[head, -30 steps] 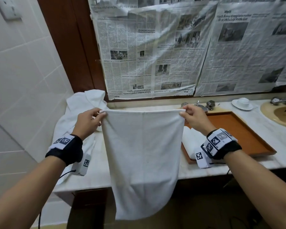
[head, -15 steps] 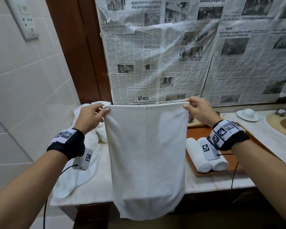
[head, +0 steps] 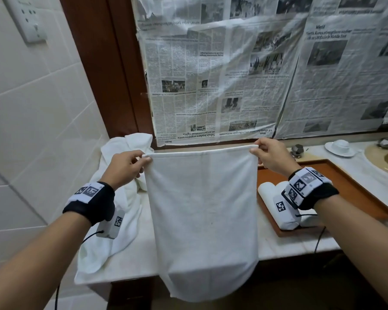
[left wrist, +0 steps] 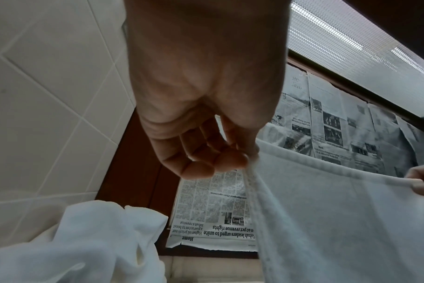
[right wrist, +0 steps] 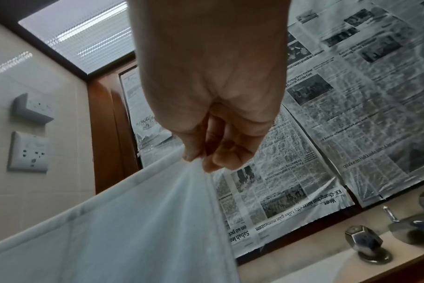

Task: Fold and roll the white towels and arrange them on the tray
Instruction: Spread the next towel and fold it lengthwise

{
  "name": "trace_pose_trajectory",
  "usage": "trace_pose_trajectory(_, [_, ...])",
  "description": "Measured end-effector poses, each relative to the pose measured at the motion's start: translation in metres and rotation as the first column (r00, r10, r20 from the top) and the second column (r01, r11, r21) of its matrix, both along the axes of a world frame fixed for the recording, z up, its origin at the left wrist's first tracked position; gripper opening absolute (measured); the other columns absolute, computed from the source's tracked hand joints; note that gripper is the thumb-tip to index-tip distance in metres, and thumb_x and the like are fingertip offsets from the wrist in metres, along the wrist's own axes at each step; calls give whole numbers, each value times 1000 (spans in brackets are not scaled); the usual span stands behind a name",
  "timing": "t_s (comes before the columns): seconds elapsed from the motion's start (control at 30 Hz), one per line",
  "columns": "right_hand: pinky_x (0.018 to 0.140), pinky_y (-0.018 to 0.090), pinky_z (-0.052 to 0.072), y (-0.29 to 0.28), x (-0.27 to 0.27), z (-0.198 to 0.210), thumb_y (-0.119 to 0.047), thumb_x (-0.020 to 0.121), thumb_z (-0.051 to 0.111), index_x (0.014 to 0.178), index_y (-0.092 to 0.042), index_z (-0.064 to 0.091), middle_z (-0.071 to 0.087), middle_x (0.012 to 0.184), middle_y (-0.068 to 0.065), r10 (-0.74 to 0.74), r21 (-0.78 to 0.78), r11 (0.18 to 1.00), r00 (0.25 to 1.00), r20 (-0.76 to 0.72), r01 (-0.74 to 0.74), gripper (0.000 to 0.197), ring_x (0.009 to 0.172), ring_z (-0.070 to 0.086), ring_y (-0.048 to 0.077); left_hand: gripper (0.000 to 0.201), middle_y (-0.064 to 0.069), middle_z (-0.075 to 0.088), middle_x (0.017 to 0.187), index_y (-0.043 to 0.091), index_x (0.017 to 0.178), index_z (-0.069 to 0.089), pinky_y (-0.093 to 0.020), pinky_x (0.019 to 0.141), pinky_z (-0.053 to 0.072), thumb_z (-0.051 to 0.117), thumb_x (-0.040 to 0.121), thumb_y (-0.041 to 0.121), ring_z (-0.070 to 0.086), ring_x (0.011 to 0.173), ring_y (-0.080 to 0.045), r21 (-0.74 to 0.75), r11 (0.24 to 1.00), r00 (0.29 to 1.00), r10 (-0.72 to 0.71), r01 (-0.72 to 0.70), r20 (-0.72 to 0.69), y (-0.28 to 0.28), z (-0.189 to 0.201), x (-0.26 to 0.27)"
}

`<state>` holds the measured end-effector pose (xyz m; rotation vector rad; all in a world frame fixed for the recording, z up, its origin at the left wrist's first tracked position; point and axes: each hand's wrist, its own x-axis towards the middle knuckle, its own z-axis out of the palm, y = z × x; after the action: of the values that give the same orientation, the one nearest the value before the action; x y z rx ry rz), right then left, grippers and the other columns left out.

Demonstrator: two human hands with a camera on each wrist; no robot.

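A person stands at a pale marble desk (head: 285,245), holding a white towel (head: 202,211) up in front of them. The left hand (head: 123,168) pinches the towel's top left corner between thumb and curled fingers (left wrist: 230,160); the right hand (head: 271,155) pinches the top right corner the same way. The top edge runs taut between the hands, and the cloth hangs down past the desk's front edge. On the desk to the left lies a crumpled heap of white towels (head: 119,206). To the right sits a brown wooden tray (head: 354,193) with two rolled white towels (head: 269,193) lying side by side at its near left end, partly hidden by the right wrist. Sheets of newspaper (head: 233,74) cover the wall behind
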<state>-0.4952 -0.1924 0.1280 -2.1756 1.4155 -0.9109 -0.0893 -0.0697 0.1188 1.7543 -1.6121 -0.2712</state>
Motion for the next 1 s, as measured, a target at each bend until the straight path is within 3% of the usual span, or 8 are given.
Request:
trace_pose_trajectory(0.17, [51, 22, 43, -21, 11, -14, -21, 97, 60, 87, -11, 58, 67, 67, 5, -43, 25, 999, 999, -13, 43, 15, 53, 65, 11, 24, -2, 67, 61, 23, 75, 65, -17, 59, 49, 62, 97, 31, 66, 51, -13, 23, 999, 996, 24, -22, -82, -22, -17, 2])
trace_pose_trajectory(0.3, [43, 31, 51, -59, 26, -31, -19, 99, 57, 92, -8, 56, 67, 73, 11, -61, 114, 992, 996, 68, 53, 13, 51, 69, 17, 22, -8, 70, 65, 16, 81, 68, -22, 63, 53, 62, 97, 29, 70, 54, -18, 63, 995, 972, 90, -78, -218, -59, -33, 3])
trace_pose_trajectory(0.43, [53, 45, 59, -107, 38, -53, -18, 100, 54, 95, -10, 54, 66, 77, 17, -61, 216, 976, 987, 152, 27, 10, 57, 72, 27, 20, -9, 69, 65, 14, 83, 68, -24, 59, 50, 62, 98, 26, 70, 55, -22, 111, 984, 948, 166, -140, -270, -107, -49, 6])
trace_pose_trajectory(0.53, [55, 44, 60, -145, 45, -72, -16, 101, 53, 90, -9, 51, 63, 82, 20, -62, 263, 965, 979, 194, 9, 13, 58, 72, 25, 18, -11, 69, 66, 11, 87, 69, -17, 52, 47, 63, 97, 25, 71, 56, -25, 163, 970, 927, 221, -178, -304, -144, -61, 6])
trace_pose_trajectory(0.63, [58, 39, 62, -180, 49, -95, -16, 101, 54, 101, -9, 55, 64, 88, 19, -96, 348, 937, 969, 228, 11, 6, 60, 73, 25, 16, -13, 69, 65, 14, 90, 68, -19, 46, 45, 62, 97, 26, 70, 52, -24, 243, 946, 908, 283, -212, -309, -175, -77, 4])
trace_pose_trajectory(0.73, [67, 46, 62, -209, 53, -120, -16, 99, 56, 102, -10, 56, 66, 85, 16, -131, 421, 907, 961, 244, 17, 7, 63, 73, 28, 13, -15, 70, 66, 16, 92, 68, -23, 49, 47, 62, 97, 27, 70, 51, -22, 312, 918, 880, 346, -245, -326, -203, -98, 5])
trace_pose_trajectory(0.87, [68, 47, 62, -234, 59, -152, -14, 98, 57, 95, -9, 59, 69, 85, 20, -167, 472, 881, 960, 223, 43, 6, 63, 73, 28, 13, -17, 71, 70, 10, 98, 68, -26, 48, 52, 61, 97, 21, 71, 53, -23, 369, 892, 822, 407, -262, -398, -235, -128, 6])
trace_pose_trajectory(1.0, [77, 51, 60, -259, 69, -178, -13, 94, 59, 87, -13, 60, 70, 81, 17, -231, 535, 840, 949, 213, 85, 7, 66, 74, 30, 15, -21, 70, 75, 3, 92, 69, -41, 61, 63, 60, 97, 14, 69, 55, -29, 412, 872, 763, 451, -265, -463, -260, -162, 11])
